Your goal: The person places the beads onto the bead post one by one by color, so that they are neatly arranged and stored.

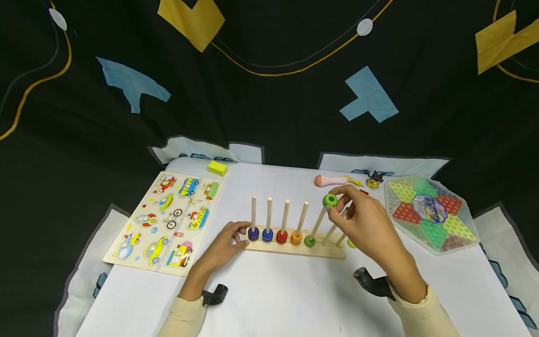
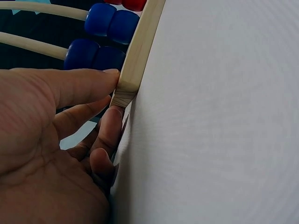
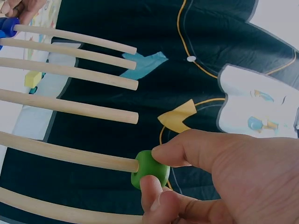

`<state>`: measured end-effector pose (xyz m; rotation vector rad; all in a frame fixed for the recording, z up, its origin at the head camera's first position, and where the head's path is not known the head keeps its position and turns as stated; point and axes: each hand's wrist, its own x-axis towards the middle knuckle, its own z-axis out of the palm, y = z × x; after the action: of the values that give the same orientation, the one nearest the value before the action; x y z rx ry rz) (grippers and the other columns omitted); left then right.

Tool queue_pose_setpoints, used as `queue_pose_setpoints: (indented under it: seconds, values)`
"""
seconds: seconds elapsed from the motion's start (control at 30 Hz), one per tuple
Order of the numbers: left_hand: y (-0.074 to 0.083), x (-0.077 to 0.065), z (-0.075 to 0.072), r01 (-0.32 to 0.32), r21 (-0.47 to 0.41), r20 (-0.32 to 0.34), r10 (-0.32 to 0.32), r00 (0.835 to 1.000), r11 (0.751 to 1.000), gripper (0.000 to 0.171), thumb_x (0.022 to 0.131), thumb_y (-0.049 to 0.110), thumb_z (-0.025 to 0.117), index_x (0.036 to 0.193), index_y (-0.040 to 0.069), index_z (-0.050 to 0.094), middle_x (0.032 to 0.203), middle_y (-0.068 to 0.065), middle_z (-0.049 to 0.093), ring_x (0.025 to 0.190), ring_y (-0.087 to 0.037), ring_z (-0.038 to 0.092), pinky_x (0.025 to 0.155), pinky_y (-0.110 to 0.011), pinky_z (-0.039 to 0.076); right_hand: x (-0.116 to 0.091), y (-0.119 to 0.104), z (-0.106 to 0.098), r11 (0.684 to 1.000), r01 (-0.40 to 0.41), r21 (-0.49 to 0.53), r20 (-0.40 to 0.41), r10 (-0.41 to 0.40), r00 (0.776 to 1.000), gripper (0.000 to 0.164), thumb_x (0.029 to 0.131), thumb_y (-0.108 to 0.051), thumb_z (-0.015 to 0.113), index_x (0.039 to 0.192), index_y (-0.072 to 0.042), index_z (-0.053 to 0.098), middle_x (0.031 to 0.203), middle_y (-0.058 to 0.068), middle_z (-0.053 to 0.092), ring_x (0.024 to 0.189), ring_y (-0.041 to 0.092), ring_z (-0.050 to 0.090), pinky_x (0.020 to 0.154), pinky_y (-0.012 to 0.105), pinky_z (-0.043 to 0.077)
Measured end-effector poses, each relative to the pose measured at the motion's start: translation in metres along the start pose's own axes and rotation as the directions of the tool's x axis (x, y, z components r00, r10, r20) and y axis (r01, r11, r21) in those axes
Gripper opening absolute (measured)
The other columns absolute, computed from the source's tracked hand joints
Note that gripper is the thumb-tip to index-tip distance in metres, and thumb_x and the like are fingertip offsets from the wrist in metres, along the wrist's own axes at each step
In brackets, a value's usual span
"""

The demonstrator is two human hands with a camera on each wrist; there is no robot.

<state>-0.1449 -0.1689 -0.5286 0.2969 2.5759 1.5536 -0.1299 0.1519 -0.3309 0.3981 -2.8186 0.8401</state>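
My right hand (image 1: 365, 219) pinches a green bead (image 3: 149, 169) between thumb and fingers. The bead sits right at the tip of the fifth peg (image 3: 88, 157), its hole lined up with it. Another green bead (image 1: 309, 241) lies at the foot of that peg. Purple (image 1: 253, 233), blue (image 1: 267, 235), red (image 1: 281, 237) and orange (image 1: 296, 238) beads fill the feet of the other pegs to the left. My left hand (image 2: 60, 121) grips the left end of the wooden peg base (image 2: 138, 58), thumb and fingers around its corner. A yellow bead (image 1: 351, 244) is partly hidden behind my right hand.
A wooden picture puzzle board (image 1: 139, 243) lies at the left, with a yellow block (image 1: 217, 168) behind it. At the right rests a hexagonal board with coloured pegs (image 1: 433, 213). A pink toy (image 1: 330, 180) and a small figure (image 1: 374, 179) lie along the back of the white table (image 1: 269, 290).
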Motion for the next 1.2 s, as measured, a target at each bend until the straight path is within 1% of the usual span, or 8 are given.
queue_pose_setpoints:
  seconds: [0.1, 0.3, 0.6, 0.77, 0.87, 0.97, 1.1, 1.2]
  values:
    - [0.0, 0.0, 0.0, 0.011, -0.001, -0.002, -0.011, 1.0, 1.0, 0.048, 0.085, 0.002, 0.068, 0.13, 0.01, 0.056, 0.106, -0.005, 0.053, 0.084, -0.016, 0.049, 0.077, -0.033, 0.04, 0.001, -0.001, 0.001, 1.0, 0.02, -0.01, -0.007, -0.02, 1.0, 0.026, 0.087, -0.026, 0.065, 0.112, -0.02, 0.061, 0.079, -0.008, 0.057, 0.061, 0.011, 0.05, 0.052, 0.029, 0.041]
    - [-0.001, 0.003, 0.001, -0.007, -0.007, 0.002, 0.007, 1.0, 1.0, 0.048, 0.085, 0.002, 0.067, 0.131, 0.01, 0.055, 0.107, -0.008, 0.053, 0.085, -0.017, 0.049, 0.078, -0.033, 0.041, 0.002, -0.001, 0.001, 0.999, 0.032, -0.039, -0.03, -0.034, 0.999, 0.025, 0.086, -0.027, 0.066, 0.11, -0.02, 0.063, 0.078, -0.011, 0.056, 0.059, 0.009, 0.049, 0.05, 0.028, 0.04]
    - [-0.001, 0.003, 0.001, -0.028, -0.003, -0.014, 0.028, 1.0, 1.0, 0.048, 0.083, 0.0, 0.068, 0.129, 0.007, 0.056, 0.105, -0.008, 0.054, 0.084, -0.017, 0.049, 0.076, -0.033, 0.041, 0.001, -0.001, 0.0, 0.999, 0.032, -0.026, -0.028, -0.033, 0.999, 0.025, 0.088, -0.025, 0.065, 0.112, -0.019, 0.063, 0.081, -0.01, 0.057, 0.06, 0.009, 0.05, 0.049, 0.028, 0.04]
    - [-0.001, 0.003, 0.001, -0.011, -0.007, -0.011, 0.011, 1.0, 1.0, 0.047, 0.084, 0.001, 0.068, 0.129, 0.008, 0.056, 0.106, -0.008, 0.054, 0.084, -0.016, 0.049, 0.076, -0.033, 0.041, -0.002, 0.004, -0.005, 0.999, 0.039, 0.007, -0.092, -0.038, 0.995, 0.022, 0.09, -0.024, 0.062, 0.111, -0.018, 0.063, 0.081, -0.008, 0.054, 0.063, 0.01, 0.048, 0.051, 0.027, 0.04]
    - [-0.001, 0.002, 0.0, -0.006, -0.009, -0.004, 0.006, 1.0, 1.0, 0.047, 0.085, 0.002, 0.068, 0.129, 0.009, 0.056, 0.106, -0.008, 0.054, 0.084, -0.016, 0.049, 0.077, -0.034, 0.041, -0.005, 0.017, -0.009, 0.997, 0.025, 0.067, -0.158, -0.014, 0.987, 0.019, 0.093, -0.025, 0.06, 0.111, -0.018, 0.062, 0.08, -0.005, 0.054, 0.066, 0.011, 0.049, 0.052, 0.025, 0.041]
    - [-0.001, 0.002, 0.0, -0.002, -0.008, 0.004, 0.002, 1.0, 1.0, 0.047, 0.085, 0.003, 0.068, 0.13, 0.009, 0.055, 0.107, -0.007, 0.053, 0.084, -0.016, 0.049, 0.078, -0.033, 0.041, -0.012, 0.038, -0.009, 0.992, -0.029, 0.122, -0.2, 0.054, 0.978, 0.021, 0.095, -0.027, 0.057, 0.112, -0.016, 0.061, 0.082, -0.002, 0.055, 0.069, 0.012, 0.052, 0.052, 0.022, 0.042]
    - [0.0, 0.0, -0.001, 0.004, -0.004, 0.008, -0.004, 1.0, 1.0, 0.048, 0.085, 0.003, 0.068, 0.131, 0.009, 0.055, 0.106, -0.006, 0.053, 0.084, -0.016, 0.049, 0.077, -0.032, 0.04, -0.024, 0.074, -0.002, 0.977, -0.121, 0.178, -0.204, 0.157, 0.966, 0.026, 0.097, -0.027, 0.053, 0.119, -0.013, 0.059, 0.086, 0.002, 0.056, 0.066, 0.015, 0.054, 0.054, 0.023, 0.044]
    - [0.0, -0.001, -0.002, 0.005, 0.002, 0.007, -0.005, 1.0, 1.0, 0.048, 0.085, 0.003, 0.068, 0.131, 0.009, 0.055, 0.106, -0.006, 0.052, 0.083, -0.016, 0.049, 0.077, -0.032, 0.04, -0.033, 0.102, 0.008, 0.962, -0.186, 0.199, -0.174, 0.222, 0.959, 0.029, 0.099, -0.029, 0.051, 0.121, -0.012, 0.057, 0.087, 0.006, 0.056, 0.061, 0.018, 0.054, 0.052, 0.026, 0.044]
